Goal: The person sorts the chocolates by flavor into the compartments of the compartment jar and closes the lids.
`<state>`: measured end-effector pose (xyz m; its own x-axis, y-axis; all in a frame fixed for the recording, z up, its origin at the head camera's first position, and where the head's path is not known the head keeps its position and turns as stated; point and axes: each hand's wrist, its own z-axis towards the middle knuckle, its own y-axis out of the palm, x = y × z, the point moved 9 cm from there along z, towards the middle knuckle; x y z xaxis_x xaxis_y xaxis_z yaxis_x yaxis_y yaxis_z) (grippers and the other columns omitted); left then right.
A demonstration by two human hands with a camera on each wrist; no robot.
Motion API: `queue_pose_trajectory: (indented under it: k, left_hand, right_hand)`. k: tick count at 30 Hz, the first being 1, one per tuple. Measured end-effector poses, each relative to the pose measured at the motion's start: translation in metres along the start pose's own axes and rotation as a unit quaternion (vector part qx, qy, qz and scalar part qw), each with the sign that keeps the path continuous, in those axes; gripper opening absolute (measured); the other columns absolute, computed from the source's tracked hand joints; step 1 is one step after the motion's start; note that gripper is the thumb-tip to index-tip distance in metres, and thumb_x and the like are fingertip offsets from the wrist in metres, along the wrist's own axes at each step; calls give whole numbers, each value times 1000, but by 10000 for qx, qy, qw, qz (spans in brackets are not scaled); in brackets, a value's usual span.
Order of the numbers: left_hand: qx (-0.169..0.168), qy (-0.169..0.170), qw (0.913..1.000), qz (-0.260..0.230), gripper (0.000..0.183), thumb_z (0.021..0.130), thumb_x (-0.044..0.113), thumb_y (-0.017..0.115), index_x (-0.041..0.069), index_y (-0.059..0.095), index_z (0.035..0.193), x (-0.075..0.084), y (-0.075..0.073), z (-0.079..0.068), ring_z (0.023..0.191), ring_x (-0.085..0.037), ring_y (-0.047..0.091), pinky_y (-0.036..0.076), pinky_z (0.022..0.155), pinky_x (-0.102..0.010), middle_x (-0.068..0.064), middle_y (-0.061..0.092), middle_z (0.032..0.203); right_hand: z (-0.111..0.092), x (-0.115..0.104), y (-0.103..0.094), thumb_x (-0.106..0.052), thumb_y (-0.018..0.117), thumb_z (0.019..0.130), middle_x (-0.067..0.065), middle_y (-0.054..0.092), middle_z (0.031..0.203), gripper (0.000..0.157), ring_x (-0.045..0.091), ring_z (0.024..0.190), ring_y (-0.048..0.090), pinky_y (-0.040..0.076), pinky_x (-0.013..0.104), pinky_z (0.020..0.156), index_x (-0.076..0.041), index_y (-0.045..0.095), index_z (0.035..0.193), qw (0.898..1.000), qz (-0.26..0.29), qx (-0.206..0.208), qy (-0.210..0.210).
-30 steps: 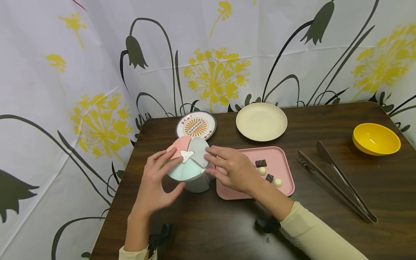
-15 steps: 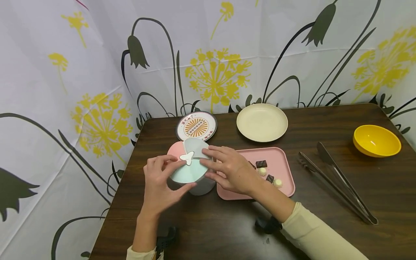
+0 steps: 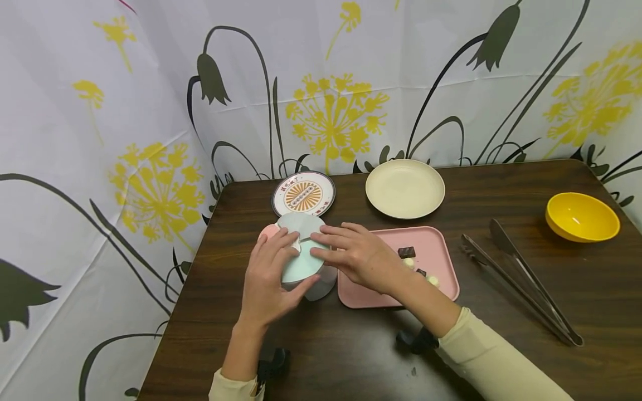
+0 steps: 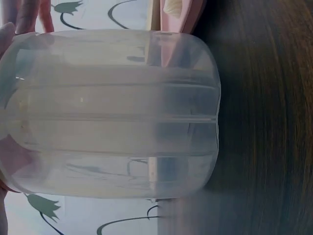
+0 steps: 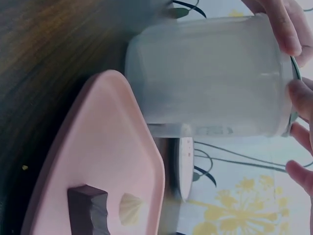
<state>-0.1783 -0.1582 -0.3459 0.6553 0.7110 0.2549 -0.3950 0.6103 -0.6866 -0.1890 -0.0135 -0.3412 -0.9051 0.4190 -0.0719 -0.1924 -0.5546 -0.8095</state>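
Behind everything I'm seeing a flower-print cloth [image 3: 401, 33] hanging. A dark wood table [image 3: 351, 356] is filling the lower view. A pink tray [image 3: 361, 296] is lying on it; tongs [image 3: 533, 298] are lying splayed farther right. A cream plate [image 3: 405, 189] is sitting behind the tray. The cloudy canister [image 5: 210, 78] is standing just left of the tray, a patterned plate [image 3: 303, 192] behind it. A yellow bowl [image 3: 582, 218] is sitting far right. The right hand [image 3: 366, 259] is touching the lid [image 3: 303, 266] with extended fingers. The left hand [image 3: 273, 278] is resting loosely spread across the lid, thumb lying near its front edge. A white knob [image 3: 297, 245] is showing between fingertips. Dark chocolates [image 5: 88, 210] and pale ones [image 5: 131, 209] are lying on the tray.
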Motion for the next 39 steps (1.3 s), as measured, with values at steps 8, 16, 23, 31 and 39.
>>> queue_pose_trajectory:
  k: [8,16,23,31,39]
  left_hand:
    - [-39,407,9990,159,54,80,57,66,12,71,110,6,-3,3,114,-31,56,36,98,-52,-8,64,125]
    - [-566,476,9967,322,68,84,59,54,13,63,133,1,5,3,134,-34,43,23,112,-56,-11,55,137]
    - [-647,579,9955,386,68,89,59,49,12,60,137,3,7,3,138,-31,41,23,112,-57,-4,51,145]
    - [-569,605,9959,368,66,91,59,49,11,61,135,5,6,4,136,-32,43,23,111,-58,-5,54,143]
    - [-564,502,9965,351,65,94,59,44,12,61,135,4,6,5,136,-30,43,24,112,-57,-4,55,142]
  right_hand:
    - [0,7,0,-10,76,85,0,59,138,46,19,133,48,41,43,104,-20,67,129,9998,182,-59,66]
    - [0,5,0,-6,74,86,0,56,141,45,20,134,46,42,38,104,-17,67,129,9993,360,-111,33]
    - [-2,7,1,-2,73,85,-1,54,142,48,18,135,46,44,36,101,-17,66,130,9993,314,-151,106]
    - [0,7,-1,-4,73,85,-2,55,141,48,16,134,47,50,34,93,-18,66,130,9995,264,-124,118]
    - [1,9,-2,-1,70,86,-3,57,139,49,15,132,49,52,31,87,-19,66,131,9993,337,-68,154]
